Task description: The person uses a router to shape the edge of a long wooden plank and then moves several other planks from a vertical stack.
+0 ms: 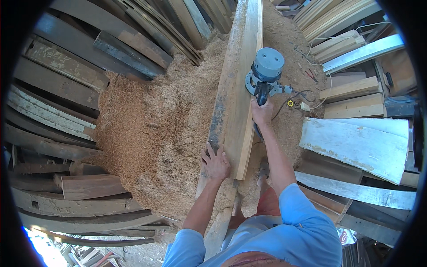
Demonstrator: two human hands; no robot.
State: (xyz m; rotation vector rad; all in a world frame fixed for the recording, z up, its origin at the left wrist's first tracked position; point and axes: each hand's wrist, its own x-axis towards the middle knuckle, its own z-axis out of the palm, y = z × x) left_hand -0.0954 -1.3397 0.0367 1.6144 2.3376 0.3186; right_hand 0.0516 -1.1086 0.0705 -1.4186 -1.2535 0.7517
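Observation:
A grey router [267,64] with a round motor housing stands on a long pale wooden plank [239,111]. My right hand [262,111] is wrapped round the router's black handle, with the forearm stretched forward. Beneath the plank lies a wider, worn beam [219,113] with dark stains, running away from me. My left hand [215,163] rests flat with fingers spread on the worn beam, beside the near end of the plank. The router's bit is hidden under its base.
Wood shavings [147,120] are heaped left of the beam. Stacked old boards [58,84] line the left side. On the right lie a whitish board [356,144], timber offcuts [353,91], red-handled pliers [312,75], and a cable with a pale connector [304,107].

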